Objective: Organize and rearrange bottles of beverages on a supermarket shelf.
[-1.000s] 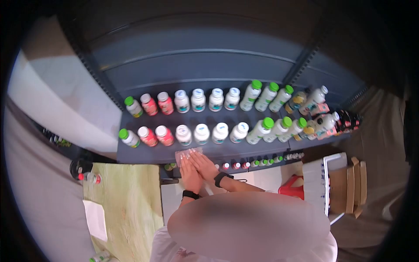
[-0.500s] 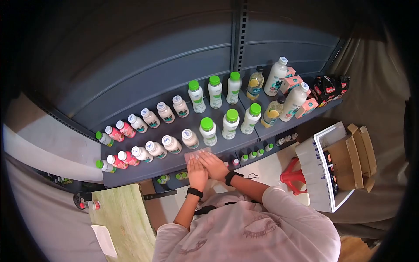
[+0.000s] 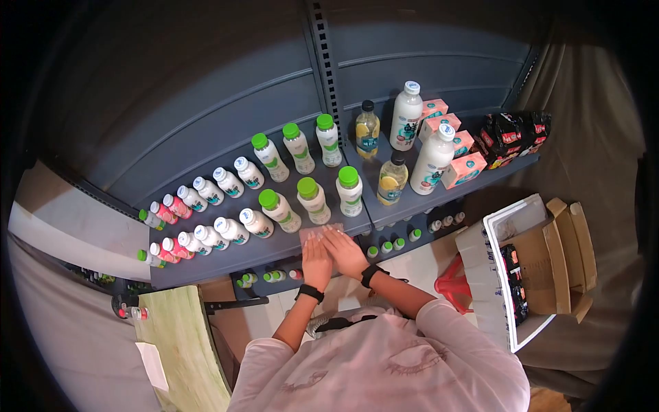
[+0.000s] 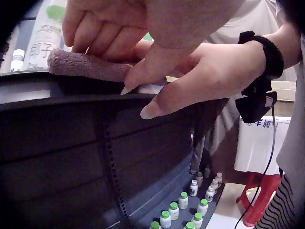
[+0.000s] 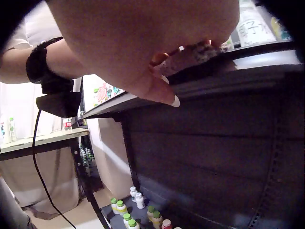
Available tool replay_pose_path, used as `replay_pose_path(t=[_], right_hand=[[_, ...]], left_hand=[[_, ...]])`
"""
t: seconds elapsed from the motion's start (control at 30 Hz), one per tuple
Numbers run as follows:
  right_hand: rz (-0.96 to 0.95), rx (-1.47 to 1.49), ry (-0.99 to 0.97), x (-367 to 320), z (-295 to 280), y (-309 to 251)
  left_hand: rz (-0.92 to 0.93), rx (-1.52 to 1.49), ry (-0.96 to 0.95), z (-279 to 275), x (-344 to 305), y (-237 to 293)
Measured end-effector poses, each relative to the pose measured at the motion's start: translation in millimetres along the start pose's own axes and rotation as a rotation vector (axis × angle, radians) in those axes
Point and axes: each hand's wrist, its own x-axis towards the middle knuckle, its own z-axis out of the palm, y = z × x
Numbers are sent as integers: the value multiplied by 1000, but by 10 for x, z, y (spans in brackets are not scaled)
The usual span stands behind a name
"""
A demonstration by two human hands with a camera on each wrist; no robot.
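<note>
A pinkish folded cloth [image 3: 312,232] lies along the front edge of the dark shelf [image 3: 237,257]. My left hand [image 3: 317,264] and right hand [image 3: 345,253] rest side by side on it, fingers extended toward the bottles. In the left wrist view the cloth [image 4: 86,66] looks like thick towelling under the fingers, with both thumbs below the shelf lip. Much of the cloth [image 5: 183,62] is hidden by the right hand [image 5: 147,38] in the right wrist view. A green-capped bottle [image 3: 314,200] stands just behind the cloth.
Two rows of bottles line the shelf, with pink cartons [image 3: 465,170] and black packs [image 3: 506,137] at the right. Small bottles [image 4: 174,211] stand on a lower shelf. A white bin [image 3: 491,275], cardboard box [image 3: 542,275] and red stool [image 3: 453,283] are at right, a table [image 3: 182,336] at left.
Both hands and the cloth have moved right along the shelf edge, from in front of the small white bottles to the green-capped ones. The head view has shifted right too.
</note>
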Motion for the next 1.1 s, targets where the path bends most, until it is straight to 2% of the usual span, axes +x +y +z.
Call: replay_pose_path(t=[0.07,0.33,0.67,1.1], right_hand=[[18,0,64,-90,-24,148],[146,-1,74,-313,-247,484],[223,-21,191,-496,-299,729],[278,8,207,-638,-377,941]], left_hand=[[0,-22,30,71,91,171],[74,25,13,156,368,661],[156,90,-34,274,498,936],[162,119,-151,349,606,1205]])
